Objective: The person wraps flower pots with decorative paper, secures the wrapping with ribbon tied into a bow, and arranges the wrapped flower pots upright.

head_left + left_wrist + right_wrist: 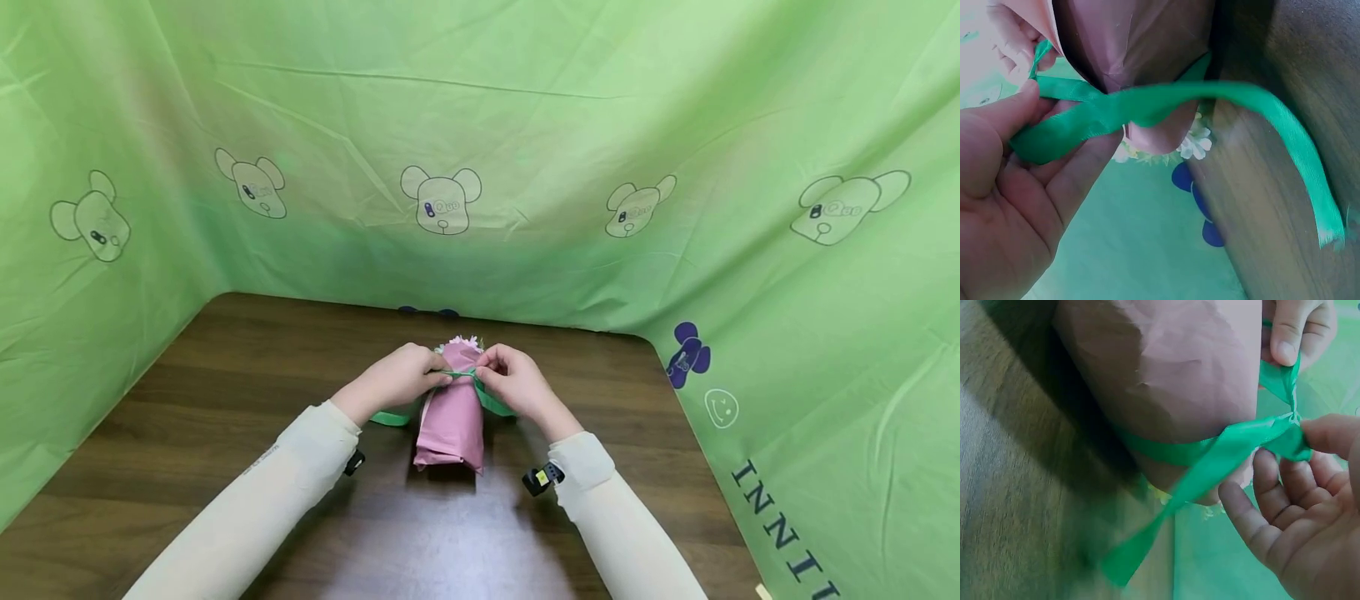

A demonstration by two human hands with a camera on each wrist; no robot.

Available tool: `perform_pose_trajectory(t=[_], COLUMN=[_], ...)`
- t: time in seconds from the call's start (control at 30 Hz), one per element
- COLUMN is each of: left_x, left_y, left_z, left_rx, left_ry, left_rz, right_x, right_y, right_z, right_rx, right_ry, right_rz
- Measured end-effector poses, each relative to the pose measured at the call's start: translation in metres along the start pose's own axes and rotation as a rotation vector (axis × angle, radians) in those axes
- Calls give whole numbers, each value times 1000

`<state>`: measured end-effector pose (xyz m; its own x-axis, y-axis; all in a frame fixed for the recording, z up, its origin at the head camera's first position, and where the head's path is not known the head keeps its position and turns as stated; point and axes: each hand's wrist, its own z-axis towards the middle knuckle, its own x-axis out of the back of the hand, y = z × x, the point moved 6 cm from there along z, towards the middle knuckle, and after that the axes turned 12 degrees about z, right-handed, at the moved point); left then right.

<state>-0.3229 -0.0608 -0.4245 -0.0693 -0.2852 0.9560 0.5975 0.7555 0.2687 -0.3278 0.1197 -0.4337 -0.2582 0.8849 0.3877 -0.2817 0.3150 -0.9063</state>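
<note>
A bouquet wrapped in pink paper (452,425) lies on the table, its small pale flowers (468,342) at the far end. Green ribbon (1175,451) circles the wrapping near the flowers and is crossed or looped on top. On the left side, my left hand (405,377) pinches the ribbon between thumb and fingers; a loose tail (1297,150) hangs past it in the left wrist view. Opposite, my right hand (517,383) pinches another part of the ribbon, with a second tail (1147,540) trailing down. Whether a knot is tied cannot be made out.
The brown wooden table (285,500) carries the bouquet. Green cloth (525,125) printed with bear heads rises behind and on both sides. A small pale object (762,592) shows at the lower right edge.
</note>
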Motion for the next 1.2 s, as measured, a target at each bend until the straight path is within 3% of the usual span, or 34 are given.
perform_pose_trajectory(t=[0.2, 0.47, 0.8, 1.0, 1.2], left_x=[1, 2, 3, 2, -1], left_y=[-3, -13, -28, -32, -36], left_z=[-3, -9, -21, -24, -30], left_rx=[18, 79, 182, 202, 231], left_ry=[-19, -25, -15, -27, -40], left_rz=[-59, -160, -377, -393, -389], right_x=[3, 18, 29, 32, 33], right_y=[-4, -3, -10, -14, -10], right_z=[-1, 0, -9, -13, -19], right_rx=[13, 22, 64, 136, 135], right_ry=[-62, -43, -115, -127, -116], right_rz=[22, 141, -213, -329, -385])
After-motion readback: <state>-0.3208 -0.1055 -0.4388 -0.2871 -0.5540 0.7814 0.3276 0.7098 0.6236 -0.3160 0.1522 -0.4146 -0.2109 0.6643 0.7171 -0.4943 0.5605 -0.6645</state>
